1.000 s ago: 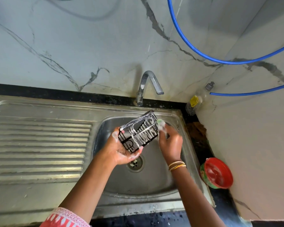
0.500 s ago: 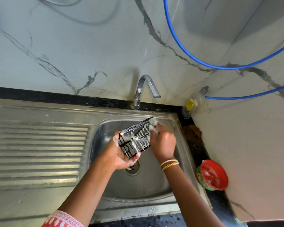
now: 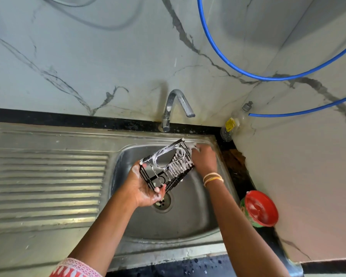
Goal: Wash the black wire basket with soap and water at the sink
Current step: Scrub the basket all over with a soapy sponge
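Far left: ribbed stainless-steel draining board (image 3: 46, 176), part of the one stainless-steel sink (image 3: 188, 226) set in a black speckled bench (image 3: 198, 266). One patterned red-and-white sleeve (image 3: 74, 268) at bottom edge.

Left hand (image 3: 146, 186) sits over the basin, palm up, fingers curled around the lower left end of one black wire basket (image 3: 168, 168), gripping its frame; suds on thumb and fingertips. Basket is held in the air above the basin, tilted, lower end in the left hand just above the round drain (image 3: 163, 203), upper end rising toward the back right. White foam coats its wires and upper rim.

One curved chrome tap (image 3: 176, 106) stands behind the basin, spout pointing right, no water visible.

Right hand (image 3: 205, 160) presses against the basket's upper right end, fingers bent around the foamy corner; whatever it may hold there is hidden, cannot tell. Two or three thin gold bangles (image 3: 212, 177) on that wrist, exact count unclear.

Right of the sink: one clear soap bottle with yellow label (image 3: 233, 124) in the corner, one red-lidded round green tub (image 3: 260, 208) on the bench, two runs of blue hose (image 3: 248, 73) across the marble-pattern wall (image 3: 88, 56).
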